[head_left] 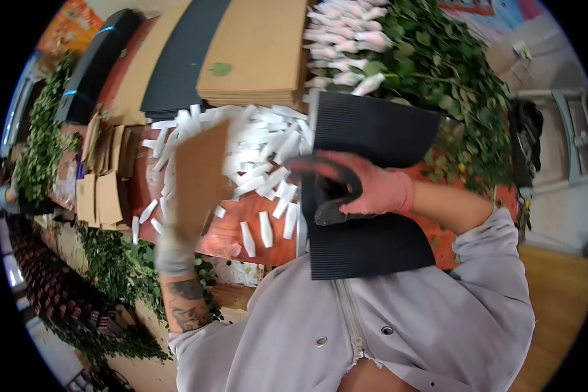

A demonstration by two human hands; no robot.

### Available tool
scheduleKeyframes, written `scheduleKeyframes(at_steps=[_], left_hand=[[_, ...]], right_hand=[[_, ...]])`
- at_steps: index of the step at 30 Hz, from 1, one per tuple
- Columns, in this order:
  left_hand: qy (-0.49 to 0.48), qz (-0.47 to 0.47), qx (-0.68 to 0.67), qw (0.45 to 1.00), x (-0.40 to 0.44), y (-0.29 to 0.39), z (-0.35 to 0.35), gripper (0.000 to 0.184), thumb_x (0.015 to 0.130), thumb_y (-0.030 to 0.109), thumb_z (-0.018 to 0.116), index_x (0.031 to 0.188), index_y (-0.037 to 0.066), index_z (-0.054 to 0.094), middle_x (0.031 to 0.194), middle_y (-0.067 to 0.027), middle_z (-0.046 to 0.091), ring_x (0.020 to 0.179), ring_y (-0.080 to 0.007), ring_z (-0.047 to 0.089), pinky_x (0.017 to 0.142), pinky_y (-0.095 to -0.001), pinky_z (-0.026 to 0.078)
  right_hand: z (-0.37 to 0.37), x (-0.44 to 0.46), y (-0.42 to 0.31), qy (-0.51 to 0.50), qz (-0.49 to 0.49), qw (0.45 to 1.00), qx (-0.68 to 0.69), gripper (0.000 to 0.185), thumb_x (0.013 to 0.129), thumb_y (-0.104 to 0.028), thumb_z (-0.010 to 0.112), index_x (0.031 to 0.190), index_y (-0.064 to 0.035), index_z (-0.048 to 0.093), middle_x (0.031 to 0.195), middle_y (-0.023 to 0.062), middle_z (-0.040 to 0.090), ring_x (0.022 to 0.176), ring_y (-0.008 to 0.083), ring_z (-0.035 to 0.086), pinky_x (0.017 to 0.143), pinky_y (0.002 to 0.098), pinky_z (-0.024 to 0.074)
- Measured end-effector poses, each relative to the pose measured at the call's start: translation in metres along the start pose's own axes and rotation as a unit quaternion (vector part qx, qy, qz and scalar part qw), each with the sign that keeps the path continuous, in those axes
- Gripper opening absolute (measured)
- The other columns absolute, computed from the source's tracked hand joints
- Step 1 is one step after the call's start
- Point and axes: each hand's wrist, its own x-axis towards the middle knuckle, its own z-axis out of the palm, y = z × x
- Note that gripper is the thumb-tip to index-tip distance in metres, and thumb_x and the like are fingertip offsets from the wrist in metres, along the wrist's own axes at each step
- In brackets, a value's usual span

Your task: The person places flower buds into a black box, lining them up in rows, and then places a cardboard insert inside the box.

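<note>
right hand (pixel 374 188): in a pink glove, right of the middle of the frame; fingers curve away from the thumb, with a dark gap between them; whether it touches the black ribbing is unclear.
black ribbed panels: one upper panel (pixel 375 124) just above the right hand, one lower panel (pixel 372 249) just below it; their straight left edges line up, and i cannot tell if they join behind the hand.
left hand (pixel 181 228): left of the middle of the frame, badly blurred; i cannot tell whether its fingers are apart or clamped on the cardboard piece (pixel 202 173) at it, which is blurred too.
white tapered pieces (pixel 261 147): heaped at the centre of the frame between the two hands, a few loose ones nearer the jacket.
tabletop (pixel 279 253): orange-red, bare in patches below the heap.
cardboard stack (pixel 255 49): top centre, a green leaf (pixel 220 68) on it; a dark stack (pixel 183 59) just to its left.
folded cardboard (pixel 104 196): left of the frame, beside the heap.
leafy stems (pixel 451 91): upper right, pink-and-white heads (pixel 349 42) pointing left.
jacket (pixel 287 326): light grey, bottom centre, partly behind the lower panel.
</note>
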Motion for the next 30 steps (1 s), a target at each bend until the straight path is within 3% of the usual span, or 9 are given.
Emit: scheduleKeyframes(at_steps=[2,5,7,8,10,12,14,15,30], left_hand=[[-0.177,-0.023,0.08,0.981,0.013,0.001,0.054,0.074,0.081,0.052,0.055,0.129,-0.003,0.04,0.126,-0.0123,0.047,0.117,-0.0226,0.046,0.099,-0.0363,0.035],[-0.253,0.0,-0.036,0.967,0.032,0.019,0.076,0.077,0.08,0.049,0.06,0.129,-0.007,0.04,0.124,-0.0136,0.048,0.113,-0.0212,0.048,0.099,-0.0338,0.034],[-0.279,-0.005,-0.035,0.959,0.028,-0.019,0.062,0.063,0.079,0.029,0.066,0.127,-0.006,0.043,0.117,-0.0144,0.053,0.095,-0.0182,0.056,0.083,-0.0305,0.045],[-0.307,-0.077,-0.016,0.948,0.022,-0.034,0.06,0.058,0.076,0.018,0.067,0.127,-0.002,0.046,0.112,-0.0125,0.056,0.075,-0.012,0.057,0.066,-0.0251,0.047],[-0.324,-0.098,0.095,0.936,0.018,-0.045,0.084,0.061,0.073,0.019,0.068,0.128,0.002,0.047,0.111,-0.0113,0.058,0.063,-0.0079,0.054,0.058,-0.0219,0.045],[-0.317,-0.056,0.05,0.946,0.023,-0.092,0.109,0.056,0.077,0.022,0.066,0.126,0.004,0.049,0.115,-0.0113,0.058,0.077,-0.0131,0.06,0.069,-0.0249,0.049],[-0.37,0.067,0.144,0.915,0.037,-0.105,0.124,0.046,0.084,0.024,0.06,0.123,0.003,0.051,0.118,-0.0134,0.058,0.098,-0.0218,0.06,0.085,-0.0305,0.047],[-0.377,0.01,0.101,0.921,0.036,-0.104,0.123,0.04,0.088,0.025,0.054,0.121,0.002,0.053,0.12,-0.014,0.057,0.113,-0.026,0.053,0.096,-0.0338,0.041],[-0.311,-0.093,0.035,0.945,-0.009,-0.113,0.121,0.034,0.087,0.021,0.054,0.115,0.002,0.057,0.12,-0.0136,0.057,0.112,-0.0262,0.054,0.096,-0.0336,0.042]], right_hand=[[-0.016,0.008,-0.069,0.077,0.107,0.991,-0.032,0.064,0.071,-0.016,0.074,0.125,-0.0034,0.043,0.106,0.0125,0.056,0.095,0.0231,0.055,0.084,0.0338,0.0455],[-0.04,-0.03,-0.08,0.191,0.144,0.968,0.072,0.051,0.074,-0.016,0.071,0.118,-0.0012,0.05,0.105,0.0129,0.059,0.082,0.0168,0.061,0.061,0.0263,0.0494],[-0.07,-0.055,-0.078,0.126,0.234,0.902,0.34,0.046,0.077,-0.013,0.068,0.118,0.0002,0.051,0.103,0.0126,0.061,0.07,0.0127,0.062,0.046,0.0209,0.0454],[-0.082,-0.063,-0.071,0.059,0.272,0.876,0.394,0.044,0.078,-0.012,0.067,0.118,0.0008,0.052,0.098,0.0121,0.063,0.064,0.0108,0.062,0.04,0.0185,0.0418],[-0.084,-0.081,-0.013,-0.011,0.403,0.817,0.412,0.04,0.081,-0.013,0.065,0.116,0.0013,0.054,0.078,0.0075,0.063,0.058,0.0088,0.058,0.04,0.0198,0.0378],[-0.072,-0.077,0.027,-0.055,0.482,0.786,0.383,0.034,0.081,-0.015,0.065,0.111,0.0002,0.056,0.068,0.0025,0.058,0.052,0.0062,0.052,0.041,0.0189,0.034],[-0.05,-0.074,0.059,-0.029,0.481,0.792,0.373,0.032,0.082,-0.018,0.065,0.108,-0.001,0.056,0.068,0.0018,0.056,0.052,0.0062,0.051,0.042,0.0192,0.0345],[-0.041,-0.071,0.074,-0.007,0.48,0.8,0.36,0.03,0.083,-0.021,0.064,0.105,-0.0023,0.057,0.068,0.001,0.055,0.053,0.0062,0.051,0.042,0.0195,0.035],[0.007,-0.07,0.127,0.026,0.361,0.862,0.354,0.023,0.087,-0.023,0.06,0.103,-0.0063,0.061,0.077,0.0033,0.06,0.051,0.0096,0.054,0.041,0.0223,0.0386]])
